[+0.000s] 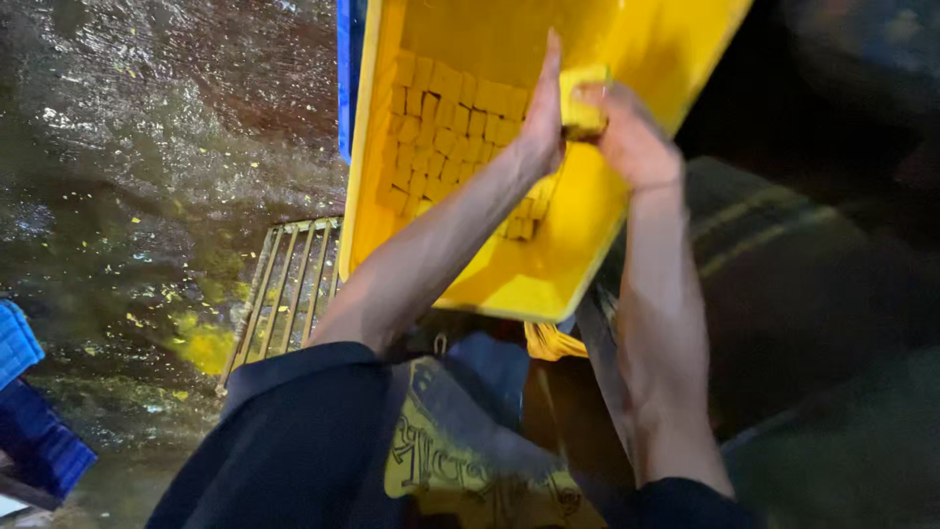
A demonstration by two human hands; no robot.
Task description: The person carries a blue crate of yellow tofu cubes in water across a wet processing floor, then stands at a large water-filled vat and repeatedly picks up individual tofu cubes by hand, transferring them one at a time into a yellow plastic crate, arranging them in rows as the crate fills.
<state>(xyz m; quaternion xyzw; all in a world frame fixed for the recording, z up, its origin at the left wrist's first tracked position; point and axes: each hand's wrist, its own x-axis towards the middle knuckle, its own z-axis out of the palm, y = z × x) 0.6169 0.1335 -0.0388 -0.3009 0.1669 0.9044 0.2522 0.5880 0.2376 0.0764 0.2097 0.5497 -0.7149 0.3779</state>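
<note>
Wet, dark floor (147, 147) on the left, speckled with yellow bits, with a metal grate (284, 289) set into it. Big yellow crate (529, 264) tilted above the grate, its inner wall a grid of small squares. Blue crate (29, 411) at the floor's lower left edge. Left hand (541, 118) flat and open against the yellow crate's inside, fingers straight. Right hand (627, 132) closed around a yellow sponge (580, 103), pressed to the crate's inside near its right edge.
</note>
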